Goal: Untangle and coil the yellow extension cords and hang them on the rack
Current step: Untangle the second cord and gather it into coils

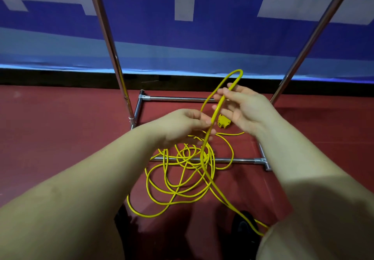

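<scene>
yellow cord (178, 178) tangled on red floor (60, 138) across the rack (222, 160) base bar, one loop raised above it, pinched by right hand (240, 110), left hand (182, 126) gripping the loop lower down

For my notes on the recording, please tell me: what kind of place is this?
Probably an indoor hall or sports venue, though I cannot be sure. A dark red floor meets a large blue banner with white lettering, and a bare metal rack stands over the tangled yellow extension cord.
</scene>
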Tool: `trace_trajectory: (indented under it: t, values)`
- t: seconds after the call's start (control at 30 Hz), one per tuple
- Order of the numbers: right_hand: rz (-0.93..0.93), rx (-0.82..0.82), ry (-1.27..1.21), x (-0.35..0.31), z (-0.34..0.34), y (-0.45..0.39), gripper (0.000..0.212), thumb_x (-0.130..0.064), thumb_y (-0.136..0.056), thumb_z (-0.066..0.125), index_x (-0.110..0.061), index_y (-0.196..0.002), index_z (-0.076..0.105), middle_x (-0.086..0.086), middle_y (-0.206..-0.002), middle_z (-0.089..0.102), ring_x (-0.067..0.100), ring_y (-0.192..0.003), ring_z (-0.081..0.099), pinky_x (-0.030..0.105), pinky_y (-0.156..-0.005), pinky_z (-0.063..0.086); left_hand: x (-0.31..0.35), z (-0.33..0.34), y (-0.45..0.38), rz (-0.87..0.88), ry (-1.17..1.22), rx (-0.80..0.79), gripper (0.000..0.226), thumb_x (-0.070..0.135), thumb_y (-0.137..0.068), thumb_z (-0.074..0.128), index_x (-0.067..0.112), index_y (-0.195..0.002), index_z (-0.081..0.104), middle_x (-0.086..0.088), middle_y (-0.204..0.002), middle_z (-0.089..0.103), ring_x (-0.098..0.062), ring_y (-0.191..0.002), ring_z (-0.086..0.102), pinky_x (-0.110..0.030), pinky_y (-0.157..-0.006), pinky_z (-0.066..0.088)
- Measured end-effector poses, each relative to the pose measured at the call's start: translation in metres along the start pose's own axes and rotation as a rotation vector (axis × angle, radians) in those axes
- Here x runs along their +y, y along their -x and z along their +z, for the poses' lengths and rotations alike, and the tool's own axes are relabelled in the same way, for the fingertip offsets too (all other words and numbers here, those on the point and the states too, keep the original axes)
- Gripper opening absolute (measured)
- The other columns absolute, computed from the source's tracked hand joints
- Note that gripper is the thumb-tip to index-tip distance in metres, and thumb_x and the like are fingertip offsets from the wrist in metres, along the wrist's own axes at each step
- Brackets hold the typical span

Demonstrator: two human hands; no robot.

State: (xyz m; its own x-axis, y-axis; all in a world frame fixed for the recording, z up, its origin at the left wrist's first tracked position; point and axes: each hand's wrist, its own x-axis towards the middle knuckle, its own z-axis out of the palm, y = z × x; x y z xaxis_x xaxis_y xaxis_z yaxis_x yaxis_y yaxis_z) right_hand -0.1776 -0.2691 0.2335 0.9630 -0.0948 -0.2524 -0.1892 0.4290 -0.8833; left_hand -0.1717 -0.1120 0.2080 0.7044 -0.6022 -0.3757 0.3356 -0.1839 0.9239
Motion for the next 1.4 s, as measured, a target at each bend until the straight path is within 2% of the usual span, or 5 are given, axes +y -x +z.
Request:
trace_trajectory:
  t: [0.27, 0.5, 0.9, 1.1, 1.4]
  values:
    - [0.218, -0.386, 0.847, 0.02, -0.004, 0.007, 0.015, -0.019, -0.09, 0.058, -0.022, -0.105, 0.056, 0.004, -0.107, 0.067, 0.011, -0.091, 0.064, 0.021, -0.07, 0.052, 0.013, -0.02, -0.001, 0.192, 0.375, 0.336, 0.015, 0.009, -0.097, 0.046, 0.011, -0.086, 0.054, -0.002, -0.078, 0.064, -0.009, -0.059, 0.066, -0.026, -0.052, 0.057]
    - [-0.051, -0.351, 0.956, 0.017, -0.006, 0.008, 0.02, -0.003, -0.086, 0.062, -0.023, -0.088, 0.061, 0.007, -0.086, 0.066, 0.015, -0.078, 0.065, 0.024, -0.07, 0.051, 0.016, -0.038, -0.006, 0.238, 0.654, 0.531, 0.014, 0.009, -0.098, 0.047, 0.009, -0.085, 0.053, -0.004, -0.083, 0.062, -0.008, -0.058, 0.067, -0.022, -0.055, 0.056]
    - [0.022, 0.031, -0.071, -0.004, -0.005, -0.002, 0.014, -0.007, -0.095, 0.046, -0.017, -0.087, 0.051, -0.003, -0.077, 0.062, 0.005, -0.063, 0.068, 0.022, -0.051, 0.055, 0.001, 0.001, 0.002, 0.042, 0.002, -0.046, 0.017, 0.005, -0.097, 0.045, 0.015, -0.096, 0.059, -0.001, -0.086, 0.067, -0.01, -0.077, 0.064, -0.025, -0.078, 0.054]
    - [0.159, -0.112, 0.357, 0.003, -0.007, 0.004, 0.001, -0.017, -0.092, 0.054, -0.017, -0.091, 0.055, 0.004, -0.094, 0.061, 0.022, -0.098, 0.061, 0.039, -0.077, 0.054, 0.009, -0.007, -0.001, 0.147, 0.146, 0.153, 0.014, 0.002, -0.096, 0.045, 0.011, -0.092, 0.055, -0.003, -0.082, 0.065, -0.008, -0.064, 0.065, -0.025, -0.062, 0.057]
    - [0.104, -0.33, 0.871, 0.021, -0.002, 0.01, 0.024, -0.004, -0.087, 0.06, -0.015, -0.107, 0.054, 0.004, -0.092, 0.066, 0.008, -0.074, 0.066, 0.026, -0.064, 0.053, 0.013, -0.025, -0.009, 0.267, 0.56, 0.457, 0.009, 0.005, -0.097, 0.047, 0.01, -0.092, 0.053, -0.004, -0.082, 0.066, -0.011, -0.063, 0.067, -0.026, -0.062, 0.059]
